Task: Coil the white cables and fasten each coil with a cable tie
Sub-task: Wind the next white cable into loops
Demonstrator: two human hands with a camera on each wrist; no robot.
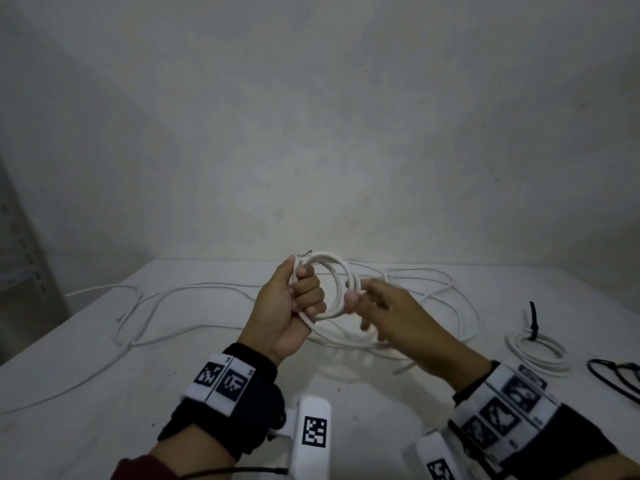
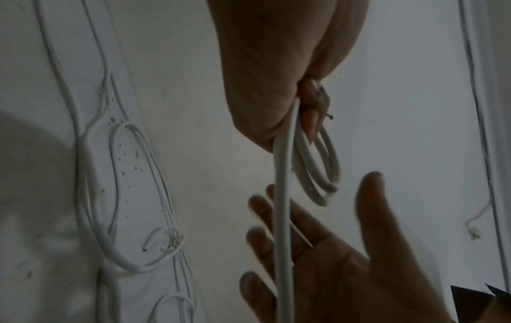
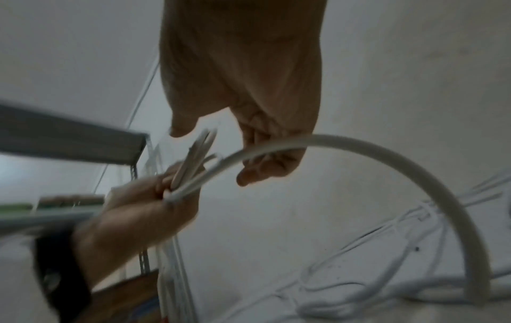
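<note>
Left hand (image 1: 291,306) grips coil (image 1: 334,271) over loose cable (image 1: 346,339); tied coil (image 1: 536,353) nearby.

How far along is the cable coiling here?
Done: a tied coil lies at right, black tie round it. In hand: the left hand grips a new coil of a few loops; its tail runs across the right hand. Left: loose cable sprawls on the table, and this coil needs tying; likely spare ties lie at the right edge.
</note>
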